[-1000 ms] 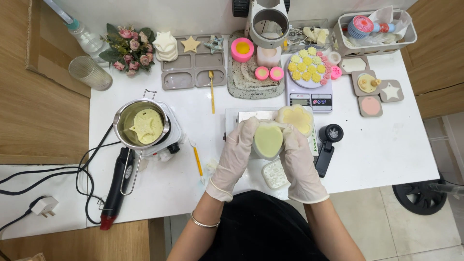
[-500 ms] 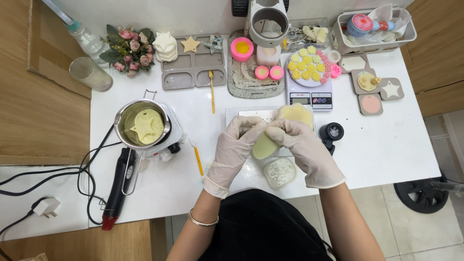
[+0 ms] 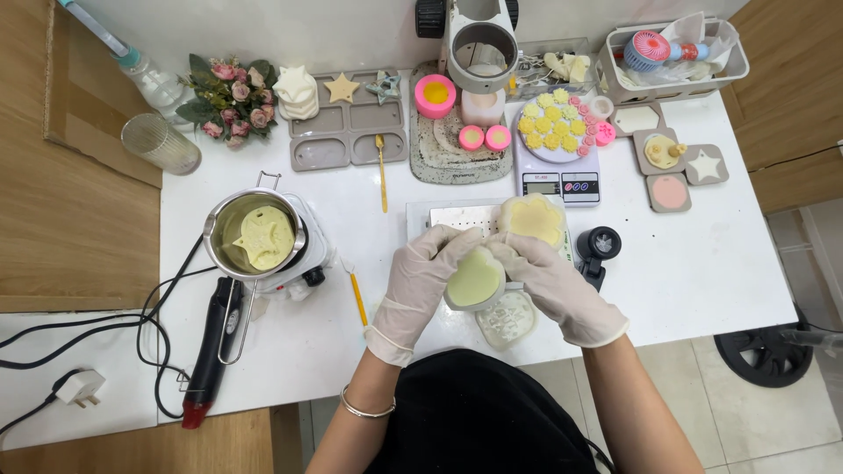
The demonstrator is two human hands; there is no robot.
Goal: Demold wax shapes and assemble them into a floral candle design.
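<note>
Both of my hands wear thin white gloves and hold one pale silicone mould filled with light green wax point(image 3: 475, 279) above the table's near edge. My left hand point(image 3: 421, 283) grips its left side, my right hand point(image 3: 544, 279) its right side. Just behind my right hand lies a paw-shaped mould with yellow wax point(image 3: 532, 219) on a perforated metal tray point(image 3: 443, 217). Below the held mould sits a clear mould with a white patterned inside point(image 3: 507, 319).
A steel pot with a pale star-shaped wax piece point(image 3: 256, 237) stands on a small hotplate at left, a heat gun point(image 3: 213, 348) and cables beside it. A scale with yellow flower pieces point(image 3: 556, 140), grey moulds point(image 3: 349, 132), flowers, a glass and a basket line the back.
The green-filled mould has shifted slightly left and been turned between my hands, its green face now more exposed. The clear mould below it shows more.
</note>
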